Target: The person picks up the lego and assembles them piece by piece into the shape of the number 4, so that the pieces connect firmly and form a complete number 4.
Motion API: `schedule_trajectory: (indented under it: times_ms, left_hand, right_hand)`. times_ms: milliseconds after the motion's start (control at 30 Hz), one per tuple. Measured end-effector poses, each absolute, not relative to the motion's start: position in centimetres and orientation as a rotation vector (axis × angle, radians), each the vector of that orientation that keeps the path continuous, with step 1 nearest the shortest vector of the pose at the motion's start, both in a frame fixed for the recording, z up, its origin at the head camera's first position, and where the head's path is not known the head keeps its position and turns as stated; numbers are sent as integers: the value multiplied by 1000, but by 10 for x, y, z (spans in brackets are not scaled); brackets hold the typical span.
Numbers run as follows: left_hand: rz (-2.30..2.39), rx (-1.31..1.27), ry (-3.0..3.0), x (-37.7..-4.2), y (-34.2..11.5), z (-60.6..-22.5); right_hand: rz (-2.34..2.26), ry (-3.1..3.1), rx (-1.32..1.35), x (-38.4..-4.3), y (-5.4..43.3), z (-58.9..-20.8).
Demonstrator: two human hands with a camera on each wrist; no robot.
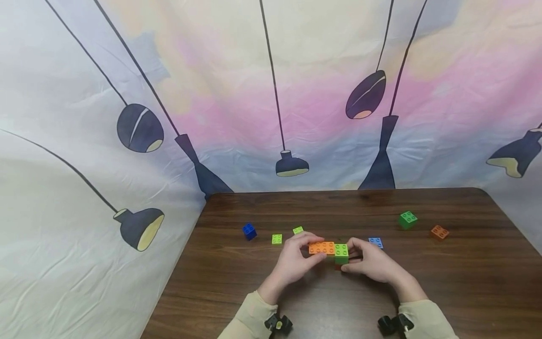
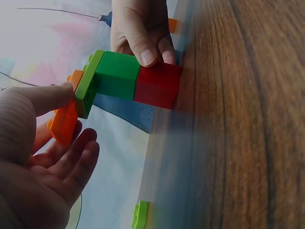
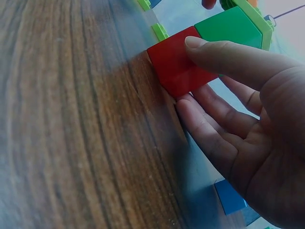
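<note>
In the head view my left hand [image 1: 293,258] pinches an orange brick [image 1: 322,248] between thumb and fingers. The orange brick juts left from the top of a small tower. Under it comes a flat light green brick [image 2: 89,86], then a green brick [image 2: 116,74], with a red brick [image 2: 157,86] at the bottom on the table. My right hand [image 1: 374,262] grips the red brick from the right. Its thumb lies on the red face in the right wrist view, with the fingers curled behind.
Loose bricks lie on the brown table [image 1: 423,301]: a dark blue brick [image 1: 249,231] and light green bricks [image 1: 277,239] at the left, a light blue brick [image 1: 376,242], a green block [image 1: 408,220] and an orange-brown brick [image 1: 440,232] at the right. A patterned cloth [image 1: 237,117] hangs behind.
</note>
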State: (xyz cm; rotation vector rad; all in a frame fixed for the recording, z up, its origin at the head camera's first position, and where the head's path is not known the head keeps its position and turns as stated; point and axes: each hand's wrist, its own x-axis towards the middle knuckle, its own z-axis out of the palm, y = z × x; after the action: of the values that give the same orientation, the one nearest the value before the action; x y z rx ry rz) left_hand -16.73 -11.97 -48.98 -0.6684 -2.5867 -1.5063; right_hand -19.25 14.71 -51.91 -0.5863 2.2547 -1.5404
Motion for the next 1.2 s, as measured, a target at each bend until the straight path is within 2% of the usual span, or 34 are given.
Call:
schedule_trajectory:
  times_ms: [1200]
  left_hand:
    - [-1352, -691, -2668, -164, -121, -481]
  right_hand:
    - [-1526, 2296, -611, -194, 147, -521]
